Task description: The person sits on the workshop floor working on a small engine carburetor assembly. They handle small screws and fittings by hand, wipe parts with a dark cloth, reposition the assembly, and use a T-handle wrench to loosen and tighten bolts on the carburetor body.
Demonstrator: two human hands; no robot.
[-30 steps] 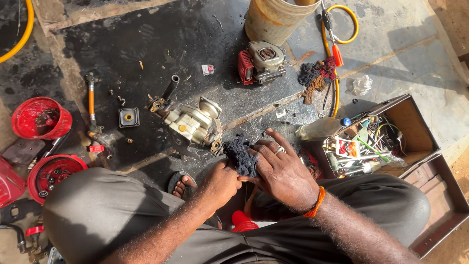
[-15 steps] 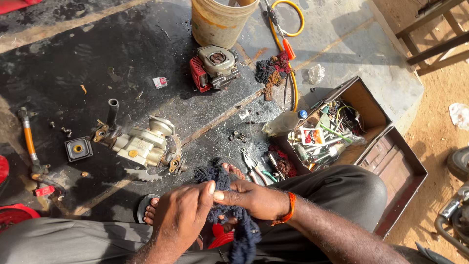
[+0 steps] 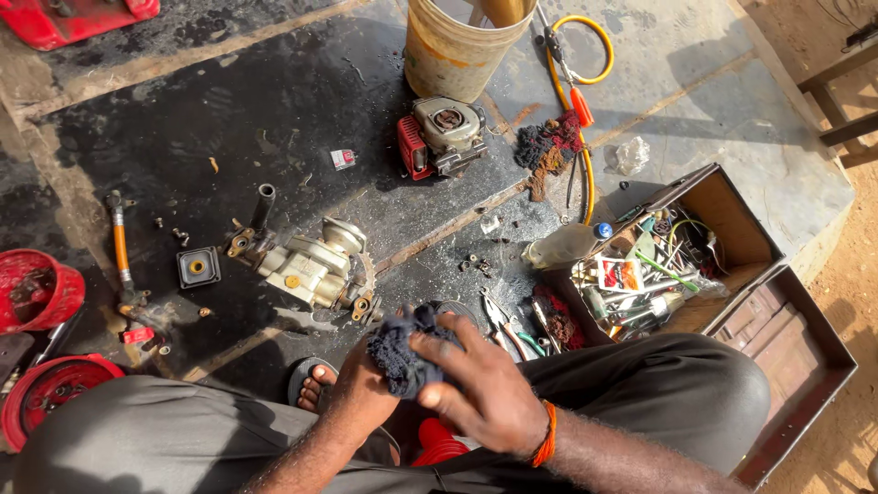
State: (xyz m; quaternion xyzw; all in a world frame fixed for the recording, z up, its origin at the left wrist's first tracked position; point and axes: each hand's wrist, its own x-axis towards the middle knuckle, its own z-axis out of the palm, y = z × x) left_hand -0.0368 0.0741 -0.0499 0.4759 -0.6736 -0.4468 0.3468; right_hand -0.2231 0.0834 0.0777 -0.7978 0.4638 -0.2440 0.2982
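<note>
Both your hands grip one dark rag (image 3: 402, 352). Your left hand (image 3: 361, 398) clutches it underneath; your right hand (image 3: 480, 389) grasps it above, near the pliers (image 3: 501, 320).

Dark blue rag (image 3: 402, 352); orange wristband (image 3: 546, 434); cream bucket (image 3: 457, 50); red engine cover (image 3: 413, 146).

bucket (image 3: 453, 55) top | red-grey engine (image 3: 441, 137) below it | toolbox (image 3: 732, 229) right | pump body (image 3: 311, 267) centre
</note>
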